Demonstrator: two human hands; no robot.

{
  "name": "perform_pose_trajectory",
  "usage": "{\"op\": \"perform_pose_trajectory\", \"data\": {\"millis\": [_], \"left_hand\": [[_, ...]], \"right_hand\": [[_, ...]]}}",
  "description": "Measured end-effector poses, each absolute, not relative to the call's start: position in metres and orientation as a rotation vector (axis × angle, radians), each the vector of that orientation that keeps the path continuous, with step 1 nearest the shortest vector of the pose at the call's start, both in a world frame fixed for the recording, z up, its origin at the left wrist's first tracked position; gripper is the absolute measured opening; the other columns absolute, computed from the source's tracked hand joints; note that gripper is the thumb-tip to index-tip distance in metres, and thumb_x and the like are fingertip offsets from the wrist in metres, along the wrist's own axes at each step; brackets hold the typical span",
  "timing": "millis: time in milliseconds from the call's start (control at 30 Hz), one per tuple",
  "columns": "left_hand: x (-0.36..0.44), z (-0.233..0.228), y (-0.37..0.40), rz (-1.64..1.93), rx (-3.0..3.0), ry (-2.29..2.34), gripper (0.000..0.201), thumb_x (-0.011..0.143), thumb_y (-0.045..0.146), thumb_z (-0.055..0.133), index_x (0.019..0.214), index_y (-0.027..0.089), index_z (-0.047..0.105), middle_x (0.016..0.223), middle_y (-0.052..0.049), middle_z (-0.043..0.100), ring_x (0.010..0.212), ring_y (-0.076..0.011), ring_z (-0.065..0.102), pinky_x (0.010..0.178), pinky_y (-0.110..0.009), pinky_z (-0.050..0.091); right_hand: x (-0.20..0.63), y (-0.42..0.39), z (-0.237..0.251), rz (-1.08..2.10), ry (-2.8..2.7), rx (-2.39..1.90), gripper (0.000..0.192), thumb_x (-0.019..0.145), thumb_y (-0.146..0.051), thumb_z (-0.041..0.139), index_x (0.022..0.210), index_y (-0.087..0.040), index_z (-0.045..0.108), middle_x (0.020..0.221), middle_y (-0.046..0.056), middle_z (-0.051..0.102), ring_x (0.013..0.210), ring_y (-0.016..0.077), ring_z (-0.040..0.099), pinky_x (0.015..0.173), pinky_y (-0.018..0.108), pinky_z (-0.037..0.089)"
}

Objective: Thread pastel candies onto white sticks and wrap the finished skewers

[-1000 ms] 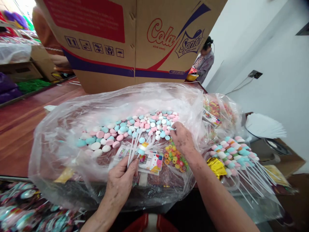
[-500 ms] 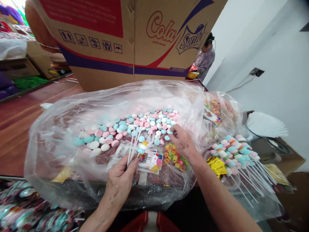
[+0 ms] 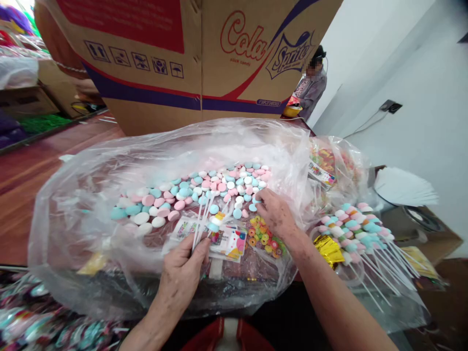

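My left hand [image 3: 184, 269] is closed around several thin white sticks [image 3: 199, 222], held upright. One skewer in that grip carries candies, a pale blue and white marshmallow [image 3: 215, 223] with orange and yellow pieces. My right hand [image 3: 275, 213] rests at the right edge of a loose spread of pink, blue and white marshmallows [image 3: 175, 195]. Its fingers are curled together, and whatever they pinch is hidden. Just below it lies a small heap of coloured gummy rings [image 3: 263, 238]. Printed cards [image 3: 236, 244] lie beneath the skewer, beside my left hand.
A clear plastic bag [image 3: 73, 195] spreads under the candies. Behind stands a large cardboard box [image 3: 153, 107]. On the right are finished marshmallow skewers [image 3: 356, 229], gold ties [image 3: 329, 249] and a fan of white sticks [image 3: 405, 187]. A person [image 3: 314, 90] is beyond the box.
My right hand has shifted very slightly, its fingers curling closer by the marshmallows. My left hand keeps the same hold on the sticks. The view has moved slightly.
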State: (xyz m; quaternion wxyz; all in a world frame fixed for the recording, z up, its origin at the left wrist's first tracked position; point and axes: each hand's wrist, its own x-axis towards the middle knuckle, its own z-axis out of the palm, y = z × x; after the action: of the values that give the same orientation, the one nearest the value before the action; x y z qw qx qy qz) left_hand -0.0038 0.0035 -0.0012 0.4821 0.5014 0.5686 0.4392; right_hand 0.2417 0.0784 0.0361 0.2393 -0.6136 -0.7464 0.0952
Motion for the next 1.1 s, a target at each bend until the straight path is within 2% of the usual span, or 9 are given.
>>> {"op": "perform_pose_trajectory", "data": {"millis": [167,300,367,433,533,600,900,1033,1100], "left_hand": [[-0.005,-0.005,0.003,1.070,1.221,1.376,0.032,0.092,0.043,0.059,0.069,0.020,0.057,0.055,0.008,0.047,0.045,-0.0081,0.033,0.040,-0.020,0.023],[-0.004,-0.003,0.003,1.073,1.232,1.375,0.033,0.092,0.042,0.059,0.068,0.020,0.057,0.055,0.007,0.048,0.046,-0.0081,0.035,0.041,-0.020,0.025],[-0.003,-0.002,0.003,1.088,1.230,1.386,0.033,0.091,0.041,0.059,0.066,0.020,0.056,0.054,0.007,0.047,0.046,-0.0082,0.036,0.041,-0.020,0.025],[-0.002,-0.002,0.003,1.102,1.209,1.388,0.030,0.090,0.041,0.060,0.068,0.020,0.057,0.054,0.007,0.048,0.045,-0.0084,0.035,0.040,-0.020,0.025],[-0.001,-0.001,0.003,1.110,1.180,1.389,0.027,0.089,0.041,0.059,0.073,0.019,0.060,0.055,0.006,0.049,0.044,-0.0084,0.034,0.039,-0.020,0.024],[-0.002,-0.001,0.003,1.096,1.186,1.382,0.027,0.089,0.042,0.059,0.074,0.019,0.061,0.055,0.006,0.050,0.044,-0.0084,0.034,0.039,-0.020,0.024],[-0.003,-0.003,0.003,1.095,1.191,1.341,0.032,0.089,0.045,0.061,0.071,0.019,0.058,0.055,0.007,0.049,0.043,-0.0081,0.033,0.039,-0.021,0.023],[-0.003,-0.002,0.003,1.080,1.200,1.357,0.035,0.088,0.046,0.062,0.066,0.019,0.057,0.054,0.007,0.048,0.044,-0.0081,0.033,0.040,-0.021,0.022],[-0.003,-0.001,0.004,1.086,1.187,1.365,0.031,0.087,0.046,0.063,0.071,0.019,0.060,0.054,0.007,0.049,0.045,-0.0085,0.033,0.040,-0.021,0.023]], "right_hand": [[0.232,0.069,0.037,0.266,-2.127,-1.578,0.012,0.084,-0.011,0.049,0.087,-0.021,0.054,0.090,0.005,0.063,0.082,0.0195,0.057,0.075,0.029,0.043],[0.212,0.061,0.031,0.153,-2.313,-1.565,0.019,0.084,-0.004,0.046,0.089,-0.020,0.055,0.096,0.009,0.064,0.090,0.0227,0.057,0.079,0.031,0.043],[0.207,0.064,0.027,0.130,-2.299,-1.629,0.023,0.082,-0.002,0.045,0.091,-0.020,0.055,0.099,0.010,0.064,0.088,0.0225,0.057,0.076,0.031,0.042],[0.207,0.070,0.025,0.238,-2.181,-1.690,0.021,0.080,-0.004,0.048,0.090,-0.021,0.054,0.095,0.007,0.063,0.081,0.0205,0.056,0.071,0.029,0.041],[0.213,0.077,0.024,0.571,-1.952,-1.719,0.010,0.079,-0.015,0.055,0.085,-0.022,0.052,0.077,-0.001,0.059,0.069,0.0170,0.053,0.063,0.026,0.037],[0.218,0.079,0.025,0.679,-1.884,-1.702,0.008,0.077,-0.018,0.057,0.082,-0.022,0.052,0.071,-0.004,0.055,0.066,0.0155,0.051,0.061,0.025,0.034],[0.227,0.075,0.030,0.465,-1.883,-1.653,0.008,0.079,-0.016,0.055,0.083,-0.023,0.053,0.077,-0.001,0.060,0.069,0.0159,0.052,0.065,0.026,0.039],[0.228,0.073,0.020,0.309,-2.079,-1.573,0.009,0.084,-0.013,0.052,0.086,-0.022,0.054,0.090,0.004,0.062,0.081,0.0192,0.056,0.075,0.030,0.044],[0.228,0.072,0.015,0.261,-2.196,-1.526,0.010,0.087,-0.012,0.051,0.088,-0.022,0.055,0.093,0.006,0.062,0.088,0.0212,0.057,0.079,0.031,0.045]]}}
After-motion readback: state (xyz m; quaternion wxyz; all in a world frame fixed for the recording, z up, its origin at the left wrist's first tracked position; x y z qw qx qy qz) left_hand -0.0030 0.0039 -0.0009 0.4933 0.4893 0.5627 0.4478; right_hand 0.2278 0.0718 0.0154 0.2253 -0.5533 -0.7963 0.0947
